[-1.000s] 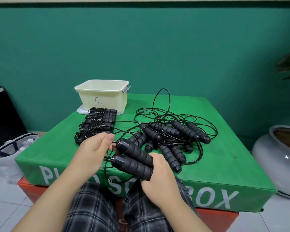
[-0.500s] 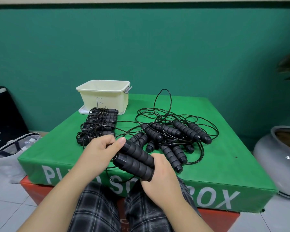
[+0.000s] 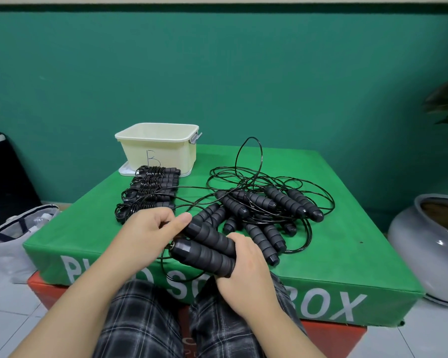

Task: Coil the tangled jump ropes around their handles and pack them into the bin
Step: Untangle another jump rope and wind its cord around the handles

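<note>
Two black foam jump-rope handles point(image 3: 207, 248) lie side by side over the near edge of the green counter point(image 3: 347, 244), their cable ends pointing toward ten o'clock. The right hand point(image 3: 246, 275) grips both handles by their butt ends, fingers curled underneath and thumb across the top, wrist coming in from five o'clock. The left hand point(image 3: 150, 233) sits at nine o'clock of the handles, knuckles up, fingers curled in and thumb stretched forward to the tip of the upper handle, pinching the thin black cable point(image 3: 163, 262) where it leaves the handles; a loop of that cable hangs below the counter's edge.

At one o'clock from the hands lies the tangled pile of jump ropes point(image 3: 267, 210), many black handles amid loose cable loops, one loop standing upright. At eleven o'clock, a row of coiled ropes point(image 3: 150, 192) wound around their handles lies on the counter. Just behind that row stands the cream plastic bin point(image 3: 161, 148), marked with a letter B, resting on its white lid point(image 3: 124, 169).

Plaid trousers point(image 3: 145, 319) show at six o'clock. A grey ceramic pot point(image 3: 429, 244) sits on the floor at three o'clock and a white bag point(image 3: 13, 236) at nine o'clock.
</note>
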